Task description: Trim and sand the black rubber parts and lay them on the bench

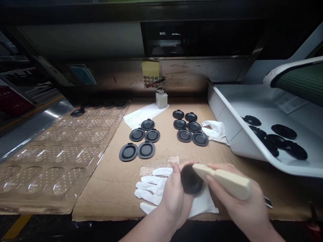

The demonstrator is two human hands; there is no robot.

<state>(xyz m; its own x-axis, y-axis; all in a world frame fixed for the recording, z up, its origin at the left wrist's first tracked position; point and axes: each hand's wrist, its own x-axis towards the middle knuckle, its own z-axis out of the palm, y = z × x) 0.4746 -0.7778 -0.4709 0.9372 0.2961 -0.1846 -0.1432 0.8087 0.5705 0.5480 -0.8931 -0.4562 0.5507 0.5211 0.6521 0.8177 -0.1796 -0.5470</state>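
L hand (174, 203) is grasping a black round disc (191, 179), fingers curled around its rim, disc tilted up on edge above the work area. R hand (239, 198) is clenching a cream-coloured block (222, 179), prob. wood, fingers wrapped over it. Block's far end is reaching across to the disc, overlapping it in view; exact contact can't be confirmed from here. Both hands are bare & working just above a white cloth (204, 203) and a pair of white cotton gloves (151, 188), which are lying flat on a cardboard sheet (108, 201) under L wrist area.

Beyond the hands, more black discs w/ small tabs are sitting on the cardboard in 2 groups: 5 in the left group (146, 150), 6 in the right group (194, 126). All are lying flat, grey-centred faces up. Another white cloth (214, 131) is bunched just right of the right group.

Far side of tabletop: a square white dispenser bottle (161, 100) w/ metal top is standing upright beside a printed paper sheet (143, 116). Yellow note (150, 74) is stuck on the back panel behind it.

R side: white tray (242, 144) is holding several black discs (284, 131), some overlapping. L side: clear plastic blister sheet (50, 161) is lying on cardboard, one dark disc (77, 112) sitting at its far edge.
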